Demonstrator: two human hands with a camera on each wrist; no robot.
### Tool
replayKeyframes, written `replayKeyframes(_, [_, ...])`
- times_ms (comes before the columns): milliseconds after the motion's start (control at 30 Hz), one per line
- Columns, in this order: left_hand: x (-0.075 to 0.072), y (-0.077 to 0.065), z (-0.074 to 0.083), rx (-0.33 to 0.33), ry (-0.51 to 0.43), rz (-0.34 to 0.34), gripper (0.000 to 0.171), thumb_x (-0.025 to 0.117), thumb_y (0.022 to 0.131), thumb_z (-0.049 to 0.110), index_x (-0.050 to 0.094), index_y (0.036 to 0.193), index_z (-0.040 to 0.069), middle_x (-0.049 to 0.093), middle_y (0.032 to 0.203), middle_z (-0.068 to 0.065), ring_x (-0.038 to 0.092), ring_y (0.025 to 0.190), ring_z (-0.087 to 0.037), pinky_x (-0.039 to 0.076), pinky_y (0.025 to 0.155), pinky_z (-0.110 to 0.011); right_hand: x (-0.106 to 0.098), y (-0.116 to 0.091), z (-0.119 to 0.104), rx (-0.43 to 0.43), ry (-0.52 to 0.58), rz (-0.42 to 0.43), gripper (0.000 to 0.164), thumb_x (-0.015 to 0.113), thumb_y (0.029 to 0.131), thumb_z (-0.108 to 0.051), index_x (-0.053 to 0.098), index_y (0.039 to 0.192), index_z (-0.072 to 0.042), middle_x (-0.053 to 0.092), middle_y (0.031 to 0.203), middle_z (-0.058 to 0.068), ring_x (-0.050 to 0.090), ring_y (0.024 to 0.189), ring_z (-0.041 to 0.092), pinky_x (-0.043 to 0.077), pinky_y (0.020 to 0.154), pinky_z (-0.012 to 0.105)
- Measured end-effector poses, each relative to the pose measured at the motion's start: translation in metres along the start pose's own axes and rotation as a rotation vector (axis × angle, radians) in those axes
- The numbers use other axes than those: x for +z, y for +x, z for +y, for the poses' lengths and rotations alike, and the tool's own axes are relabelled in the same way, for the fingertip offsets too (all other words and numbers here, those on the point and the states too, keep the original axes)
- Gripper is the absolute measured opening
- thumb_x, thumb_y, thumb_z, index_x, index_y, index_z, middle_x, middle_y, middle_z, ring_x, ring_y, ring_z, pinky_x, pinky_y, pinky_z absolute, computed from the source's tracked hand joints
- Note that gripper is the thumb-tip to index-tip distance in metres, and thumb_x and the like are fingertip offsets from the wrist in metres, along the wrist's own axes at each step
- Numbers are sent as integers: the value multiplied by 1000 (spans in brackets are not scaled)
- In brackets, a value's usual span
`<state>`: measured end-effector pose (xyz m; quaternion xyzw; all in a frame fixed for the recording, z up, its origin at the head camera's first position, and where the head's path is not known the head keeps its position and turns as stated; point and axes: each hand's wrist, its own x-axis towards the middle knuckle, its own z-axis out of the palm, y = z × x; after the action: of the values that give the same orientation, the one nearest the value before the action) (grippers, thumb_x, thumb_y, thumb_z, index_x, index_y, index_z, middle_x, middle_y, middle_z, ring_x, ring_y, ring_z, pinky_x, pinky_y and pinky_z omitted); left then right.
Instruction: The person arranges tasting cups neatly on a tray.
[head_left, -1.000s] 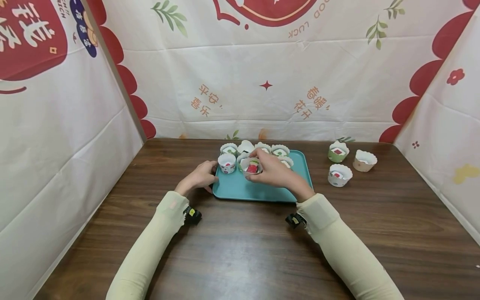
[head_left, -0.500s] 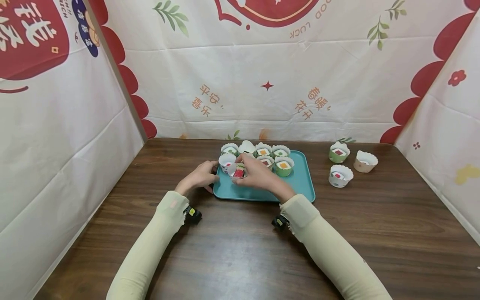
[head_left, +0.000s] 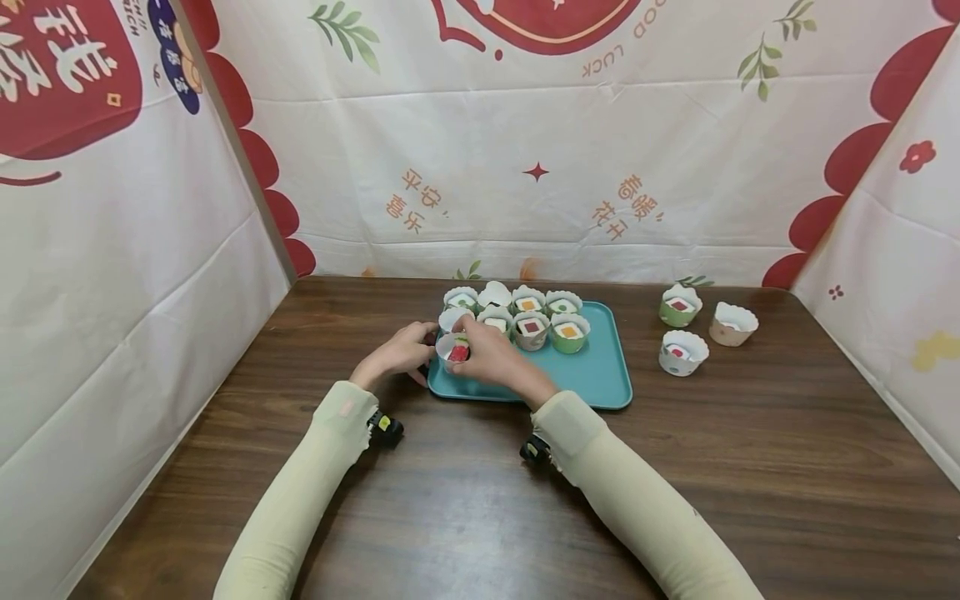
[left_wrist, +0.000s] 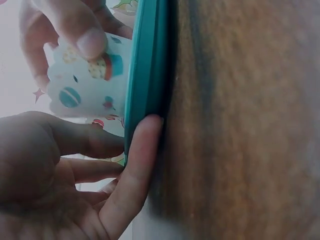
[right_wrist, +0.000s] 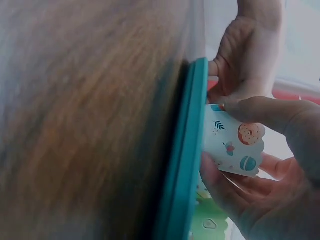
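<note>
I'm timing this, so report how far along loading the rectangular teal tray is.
Done: eight scalloped paper cups stand in two rows on the rectangular teal tray. In hand: the right hand grips a white printed paper cup at its near left corner. Likely remaining: three scalloped paper cups on the brown wooden table.

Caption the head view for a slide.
Right hand grips a cup at the left end of the tray, left hand holding its edge; three cups stand on the table beside it.
</note>
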<state>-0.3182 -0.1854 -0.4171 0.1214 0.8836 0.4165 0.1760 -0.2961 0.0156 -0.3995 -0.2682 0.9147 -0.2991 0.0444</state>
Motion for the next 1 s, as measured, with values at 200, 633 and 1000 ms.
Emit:
replayKeyframes(200, [1, -1, 0, 10, -14, -9, 46, 40, 96, 2, 50, 141, -1, 44, 133, -26, 62, 97, -32, 67, 64, -39, 7, 2, 0, 46, 29, 20, 57, 82, 88, -24, 48, 131, -8, 66, 98, 10, 59, 83, 23, 49, 70, 33])
replayKeyframes(633, [0, 0, -1, -13, -20, -5, 61, 40, 96, 2, 38, 156, 1, 40, 141, -26, 62, 103, -36, 67, 66, -38, 11, 6, 1, 84, 53, 21, 65, 84, 86, -21, 44, 135, -7, 66, 94, 9, 59, 76, 21, 49, 66, 31])
replayKeyframes(1000, [1, 0, 0, -6, -19, -5, 59, 40, 96, 0, 40, 155, 1, 40, 139, -27, 63, 102, -35, 67, 65, -38, 12, 5, -1, 103, 47, 35, 65, 84, 85, -17, 44, 134, -6, 68, 102, 12, 61, 83, 24, 51, 70, 33])
